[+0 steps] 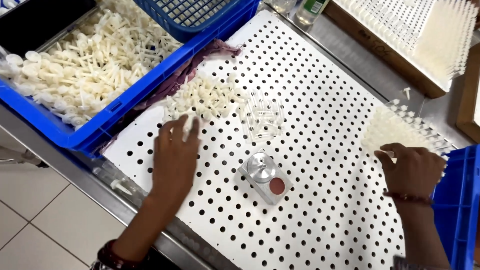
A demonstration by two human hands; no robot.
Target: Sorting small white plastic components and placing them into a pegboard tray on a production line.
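My left hand [175,155] lies flat on the white perforated board [325,165], fingers spread, their tips at the near edge of a heap of small white plastic pins [205,97]. Beside that heap lies a cluster of clear plastic tubes [262,117]. My right hand [412,167] rests at the near side of a pile of white ribbed plastic parts [395,127] at the board's right edge; its fingers curl over them, and what they grip is hidden. A small metal block [265,177] with a round silver cap and a reddish disc sits between my hands.
A blue crate [107,107] full of white pins stands at the left, with a blue basket [190,12] behind it. A cardboard tray [400,62] of upright white parts is at the back right. Another blue crate [460,200] stands at the right. The steel table edge [75,175] runs at the near left.
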